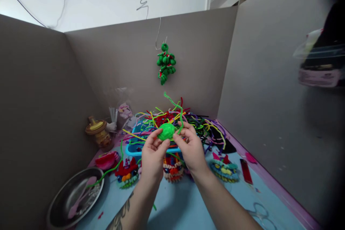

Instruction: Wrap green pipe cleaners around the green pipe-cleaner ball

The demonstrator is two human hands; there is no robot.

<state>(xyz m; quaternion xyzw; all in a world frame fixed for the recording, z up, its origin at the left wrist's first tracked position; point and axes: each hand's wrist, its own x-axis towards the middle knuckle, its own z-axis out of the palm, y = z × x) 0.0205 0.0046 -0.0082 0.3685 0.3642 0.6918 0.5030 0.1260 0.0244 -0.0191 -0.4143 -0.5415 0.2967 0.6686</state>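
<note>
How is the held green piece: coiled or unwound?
Coiled into a disc between left hand and right hand; a green strand rises loose beside it.

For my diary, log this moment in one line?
left hand: holds green pipe-cleaner coil | right hand: grips its loose strand | beyond: blue basket

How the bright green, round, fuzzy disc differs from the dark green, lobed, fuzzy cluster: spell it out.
The disc is one plain rounded piece; the cluster has many lobes with red accents. The disc is bright green, the cluster darker. The left hand grips the disc, the right hand at its edge; the cluster hangs from a thin metal wire. Both are fuzzy and green.
</note>
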